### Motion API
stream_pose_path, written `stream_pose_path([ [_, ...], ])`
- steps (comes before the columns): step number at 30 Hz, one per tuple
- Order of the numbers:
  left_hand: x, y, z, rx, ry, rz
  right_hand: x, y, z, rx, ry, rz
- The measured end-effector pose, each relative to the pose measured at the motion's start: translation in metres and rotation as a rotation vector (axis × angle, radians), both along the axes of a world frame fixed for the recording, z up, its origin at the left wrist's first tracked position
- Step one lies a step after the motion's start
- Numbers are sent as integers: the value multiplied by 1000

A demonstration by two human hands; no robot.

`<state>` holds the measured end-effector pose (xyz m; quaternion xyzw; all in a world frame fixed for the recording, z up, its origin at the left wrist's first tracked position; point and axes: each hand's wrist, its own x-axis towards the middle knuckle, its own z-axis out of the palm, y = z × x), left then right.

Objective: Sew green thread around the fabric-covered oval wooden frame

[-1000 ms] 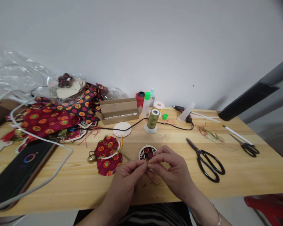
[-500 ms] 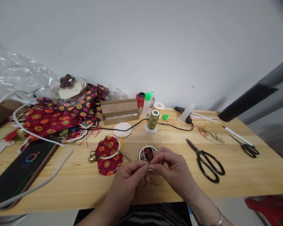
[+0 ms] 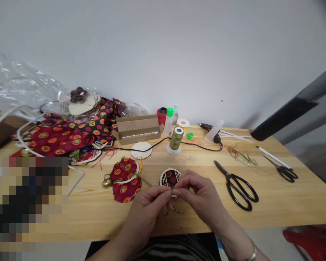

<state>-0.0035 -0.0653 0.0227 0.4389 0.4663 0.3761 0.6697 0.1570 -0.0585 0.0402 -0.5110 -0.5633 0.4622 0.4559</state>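
Observation:
My left hand [image 3: 149, 206] and my right hand [image 3: 199, 192] meet at the fingertips near the table's front edge. Both are closed in a pinch; what lies between the fingertips is too small to make out. Just behind them a round white-rimmed piece with dark patterned fabric [image 3: 168, 177] lies on the table, partly hidden by my fingers. Dark thread ends [image 3: 179, 211] show below the fingertips. Left of my hands lie red patterned fabric pieces [image 3: 122, 190] with a white ring and a brass bell [image 3: 107, 182].
Black-handled scissors [image 3: 239, 188] lie to the right, a smaller pair [image 3: 286, 173] beyond. A green thread spool [image 3: 176, 139], open cardboard box [image 3: 138, 130], glue gun [image 3: 210, 128] and bottles [image 3: 168, 123] stand behind. Piled patterned fabric [image 3: 62, 137] and a white cable [image 3: 78, 172] are at left.

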Motion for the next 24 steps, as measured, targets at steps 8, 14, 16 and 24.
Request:
stream_pose_path([
  [8,0,0,-1,8,64,-27,2,2,1,-7,8,13],
  [14,-1,0,-3,61,143,-49,1,2,4,10,3,35],
  [16,-1,-1,-3,74,148,-56,0,2,5,18,3,44],
  [24,-3,1,0,189,121,0,0,3,0,34,-8,22],
])
